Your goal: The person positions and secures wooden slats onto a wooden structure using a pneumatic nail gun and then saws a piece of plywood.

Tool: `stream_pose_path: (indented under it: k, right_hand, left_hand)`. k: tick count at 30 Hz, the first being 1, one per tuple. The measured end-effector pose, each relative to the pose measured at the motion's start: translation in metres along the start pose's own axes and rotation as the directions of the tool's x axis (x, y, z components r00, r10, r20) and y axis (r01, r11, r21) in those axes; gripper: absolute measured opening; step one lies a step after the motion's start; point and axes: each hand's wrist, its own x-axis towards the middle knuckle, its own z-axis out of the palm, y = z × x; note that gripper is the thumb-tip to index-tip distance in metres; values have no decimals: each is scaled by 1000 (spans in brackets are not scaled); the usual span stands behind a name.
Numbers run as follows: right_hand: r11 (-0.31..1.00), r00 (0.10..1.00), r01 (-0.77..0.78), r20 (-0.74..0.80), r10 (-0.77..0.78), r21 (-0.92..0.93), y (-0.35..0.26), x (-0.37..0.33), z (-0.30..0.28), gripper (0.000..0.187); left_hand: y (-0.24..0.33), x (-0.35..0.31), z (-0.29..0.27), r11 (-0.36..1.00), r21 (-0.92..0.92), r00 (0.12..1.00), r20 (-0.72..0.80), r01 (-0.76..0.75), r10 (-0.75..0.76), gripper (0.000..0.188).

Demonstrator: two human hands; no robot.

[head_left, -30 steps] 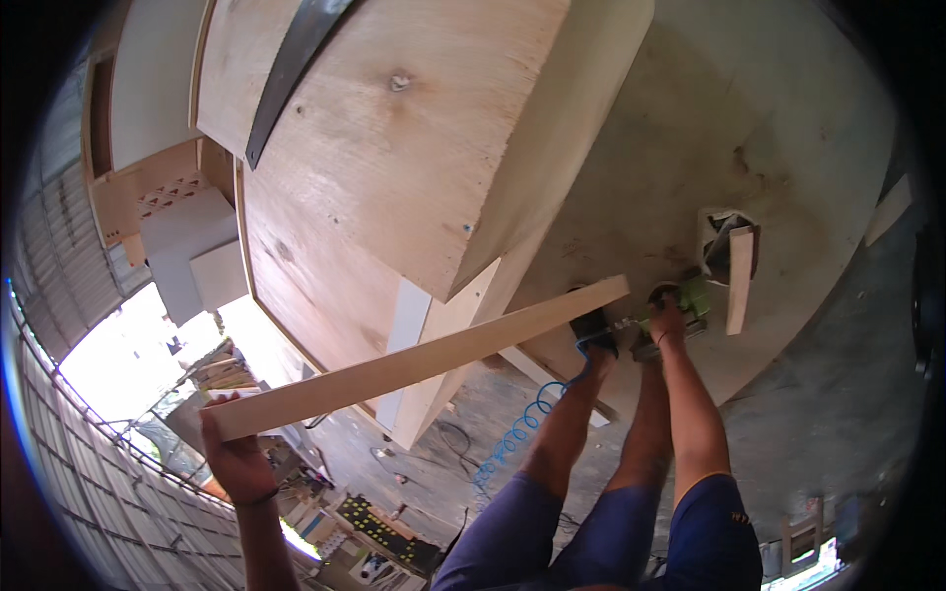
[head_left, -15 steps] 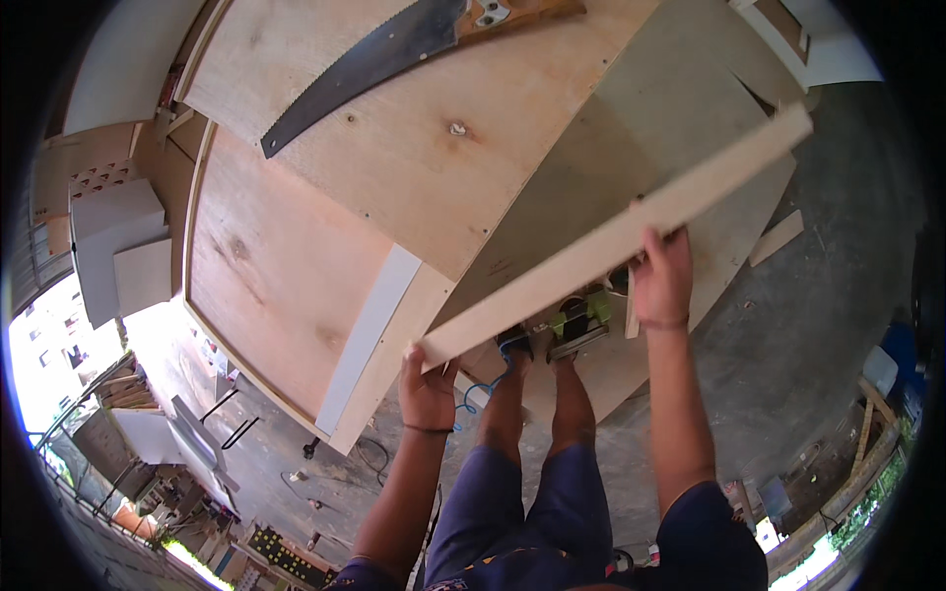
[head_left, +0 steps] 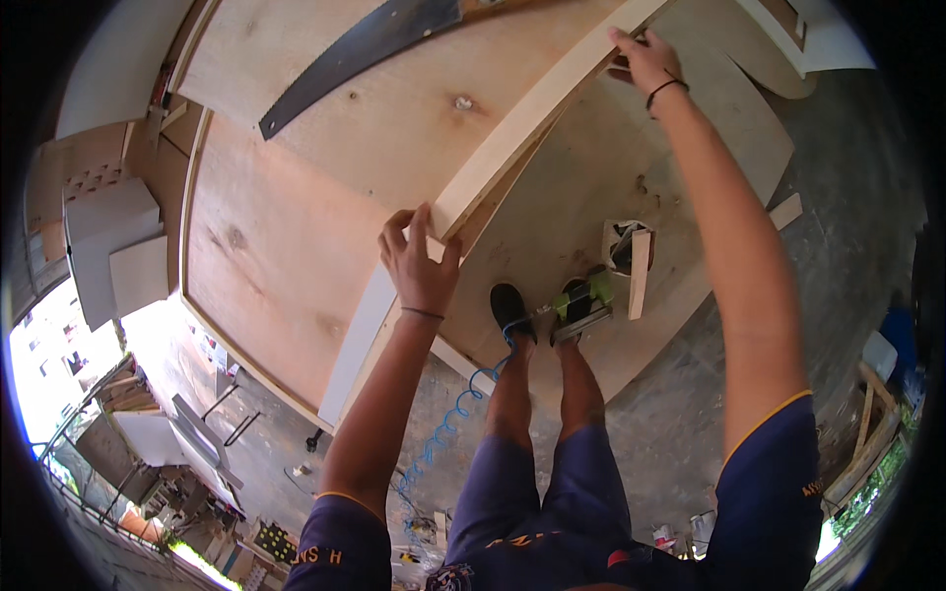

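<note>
A long, pale wooden strip lies slantwise along the right edge of a plywood panel. At its near end my left hand curls its fingers over the strip. My right hand, arm stretched far forward, pinches the strip's right side near its far end. Beside it on the panel rests a handsaw with a dark toothed blade; its wooden handle is cut off by the picture's top. A narrow white strip runs along the panel's edge below my left hand.
By my feet lies a green nail gun with a blue coiled hose. An open bag and a short wooden offcut are on the plywood sheet underfoot. Boards lean at the left.
Both hands have moved forward with the wooden strip, from above my feet onto the panel's right edge. The strip has turned steeper. The bag and nail gun now show more fully.
</note>
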Motion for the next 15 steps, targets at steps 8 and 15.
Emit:
stream_pose_path:
  k: [8, 15]
  right_hand:
    - [972, 1000, -15, -5, 14, -233, 9, -9, -1, 54]
    - [227, 707, 611, 395, -586, -758, 12, -67, 19, 61]
  left_hand:
    - [0, -33, 9, 970, -237, 997, -42, 47, -59, 60]
    - [7, -41, 32, 853, -482, 957, -93, 198, -275, 53]
